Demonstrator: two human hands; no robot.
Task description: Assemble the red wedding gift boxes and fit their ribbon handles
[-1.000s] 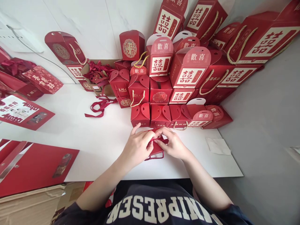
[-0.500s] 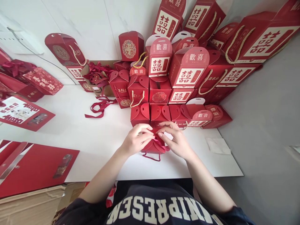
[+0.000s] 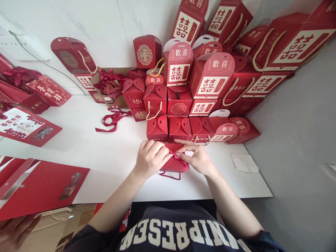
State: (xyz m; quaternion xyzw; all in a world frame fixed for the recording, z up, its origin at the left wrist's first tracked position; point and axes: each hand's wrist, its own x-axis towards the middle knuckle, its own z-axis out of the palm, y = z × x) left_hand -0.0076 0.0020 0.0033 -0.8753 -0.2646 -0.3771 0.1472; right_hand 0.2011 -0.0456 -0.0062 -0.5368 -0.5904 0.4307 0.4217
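A small red gift box (image 3: 169, 163) stands near the front of the white table, a dark red cord handle (image 3: 170, 175) drooping from its near side. Across its top lies a pink-red ribbon (image 3: 183, 163). Closed fingers of my left hand (image 3: 151, 157) pinch the ribbon on the left of the box top. On the other side, my right hand (image 3: 195, 156) grips the ribbon between thumb and index finger, its other fingers stretched forward. My fingers partly cover the box top and the ribbon's middle.
Rows of red boxes (image 3: 180, 128) stand stacked behind my hands. A loose ribbon (image 3: 111, 120) lies left, before a carton of ribbons (image 3: 118, 101). Large red bags (image 3: 47, 185) lie at left. Another person's hand (image 3: 18, 229) shows at lower left. A white tissue (image 3: 244, 163) lies right.
My left hand has closed on the ribbon and moved slightly left and down. My right hand's fingers have drawn nearer the box top. Another person's hand has appeared at lower left.
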